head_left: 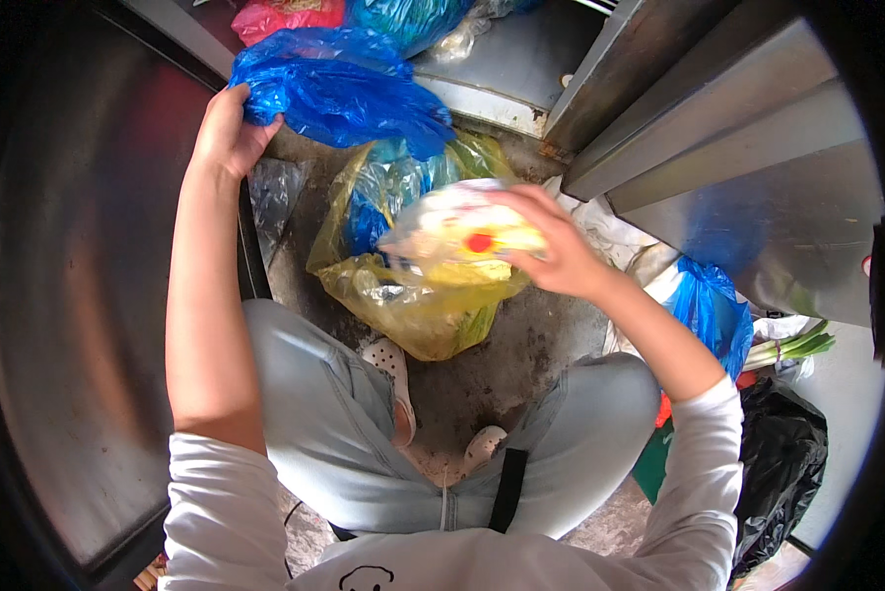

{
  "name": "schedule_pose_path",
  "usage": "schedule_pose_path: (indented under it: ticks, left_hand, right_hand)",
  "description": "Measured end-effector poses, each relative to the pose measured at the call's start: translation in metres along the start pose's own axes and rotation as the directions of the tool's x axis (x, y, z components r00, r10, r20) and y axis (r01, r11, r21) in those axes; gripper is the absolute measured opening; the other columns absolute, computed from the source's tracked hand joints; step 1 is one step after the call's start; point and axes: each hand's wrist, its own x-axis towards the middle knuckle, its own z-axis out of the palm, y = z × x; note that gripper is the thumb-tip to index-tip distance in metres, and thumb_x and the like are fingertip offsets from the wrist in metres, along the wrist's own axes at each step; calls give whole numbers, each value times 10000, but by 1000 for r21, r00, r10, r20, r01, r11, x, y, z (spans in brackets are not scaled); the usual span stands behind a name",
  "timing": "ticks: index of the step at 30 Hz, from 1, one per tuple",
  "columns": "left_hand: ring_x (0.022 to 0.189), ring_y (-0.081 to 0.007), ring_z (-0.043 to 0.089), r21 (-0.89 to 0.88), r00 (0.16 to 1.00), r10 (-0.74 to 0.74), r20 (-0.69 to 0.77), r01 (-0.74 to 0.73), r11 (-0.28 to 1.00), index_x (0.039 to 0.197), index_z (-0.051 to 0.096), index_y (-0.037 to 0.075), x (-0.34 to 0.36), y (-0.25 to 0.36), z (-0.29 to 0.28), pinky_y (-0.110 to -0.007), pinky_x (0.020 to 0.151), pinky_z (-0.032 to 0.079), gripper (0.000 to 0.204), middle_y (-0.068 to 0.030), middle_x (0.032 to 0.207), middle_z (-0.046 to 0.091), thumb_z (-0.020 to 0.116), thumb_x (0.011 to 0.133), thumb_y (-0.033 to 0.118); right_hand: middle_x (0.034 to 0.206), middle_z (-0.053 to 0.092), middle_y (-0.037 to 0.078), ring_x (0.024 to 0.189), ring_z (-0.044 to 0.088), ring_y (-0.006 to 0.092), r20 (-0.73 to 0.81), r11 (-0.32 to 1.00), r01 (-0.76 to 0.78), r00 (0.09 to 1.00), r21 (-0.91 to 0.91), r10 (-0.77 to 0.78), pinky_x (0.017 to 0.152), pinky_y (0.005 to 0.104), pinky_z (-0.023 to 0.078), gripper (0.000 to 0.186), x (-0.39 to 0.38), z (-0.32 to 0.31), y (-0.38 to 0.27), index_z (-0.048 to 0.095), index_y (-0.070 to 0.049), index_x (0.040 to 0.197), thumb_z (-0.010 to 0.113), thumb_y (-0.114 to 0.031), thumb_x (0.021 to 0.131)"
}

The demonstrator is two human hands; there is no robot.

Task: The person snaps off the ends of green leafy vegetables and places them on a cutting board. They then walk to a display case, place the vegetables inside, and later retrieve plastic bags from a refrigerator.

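Hands (pixel 228 133) (pixel 551 246) grip bags (pixel 339 84) (pixel 457 231) — steel walls (pixel 758 187) close.

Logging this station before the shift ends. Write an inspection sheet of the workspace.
Surface: grey concrete floor, stained.
Job's things: blue plastic bag gripped at its edge; clear packet with a red spot held above a yellow bag that has a blue bag inside.
Clutter: another blue bag, black bag, green onions, pink bag.
Grippers: left hand shut on the blue plastic bag; right hand shut on the packet.
Cables: nothing seen.
Surroundings: steel cabinet door at left, steel counter at right.
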Motion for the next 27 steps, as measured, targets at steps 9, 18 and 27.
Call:
schedule_pose_path:
  ticks: [9,18,27]
  left_hand:
    - [945,-225,595,-102,950,1,313,33,994,1132,480,3,-39,-8,40,-400,811,508,261,-125,1084,591,448,891,98]
    - [919,-69,491,631,658,-372,655,-206,748,1141,537,11,-151,-107,131,-239,822,411,325,-4,1048,574,564,817,1]
    - [1002,-159,553,581,641,-328,694,-230,781,1205,511,26,-150,-63,158,-256,836,432,333,-112,1270,498,537,875,68]
  right_hand:
    - [1342,406,190,1203,439,301,249,901,-432,868,-50,430,999,395,375,819,37,47,31,284,-64,1382,729,-305,738]
    - [1186,507,146,1103,478,250,-432,730,-193,697,656,572,913,352,417,658,-11,-6,-30,402,-10,1254,703,-75,673]
    - [984,556,217,947,533,363,-940,502,-865,170,2,297,843,447,441,284,-236,-87,-29,605,32,881,628,-81,622]
